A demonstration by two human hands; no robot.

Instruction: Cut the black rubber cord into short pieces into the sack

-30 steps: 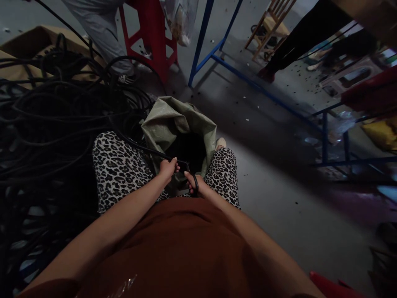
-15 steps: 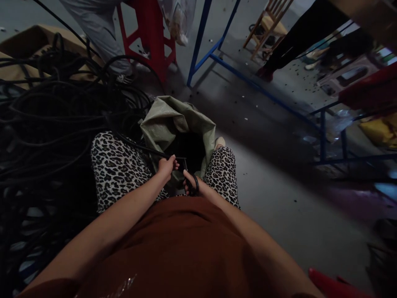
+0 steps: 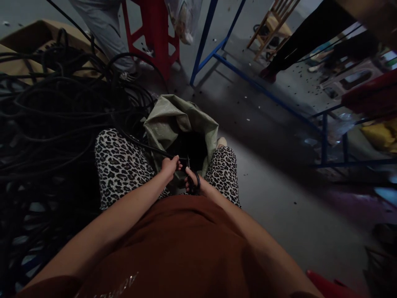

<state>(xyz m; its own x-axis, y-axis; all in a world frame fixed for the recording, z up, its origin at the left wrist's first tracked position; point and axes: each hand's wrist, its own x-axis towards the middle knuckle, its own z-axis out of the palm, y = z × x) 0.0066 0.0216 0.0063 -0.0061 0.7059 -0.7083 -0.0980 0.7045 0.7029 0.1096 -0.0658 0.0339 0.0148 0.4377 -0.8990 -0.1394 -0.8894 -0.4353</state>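
Between my knees stands a green-grey woven sack (image 3: pixel 161 124), its mouth open and its inside dark. Over the near side of that mouth, my left hand (image 3: pixel 170 166) is closed around a black rubber strip (image 3: pixel 145 145), which runs back to the left. The strip's end pokes out past my fingertips. Just to the right, my right hand (image 3: pixel 190 179) grips black-handled scissors (image 3: pixel 194 185), their thin blades pointing up beside the strip's end. Whether the blades touch the strip is too dark to tell.
A big tangle of black strips (image 3: pixel 62 107) lies at my left, with a cardboard box (image 3: pixel 27 35) behind it. Ahead are a red stool (image 3: pixel 155 37), a person's grey trouser leg (image 3: pixel 104 33) and a blue metal frame (image 3: pixel 235 70). Another person's dark legs (image 3: pixel 297 37) show beyond.
The whole view has shifted slightly to the right. The scissor blades look closer together at the strip's end; both hands keep their holds.
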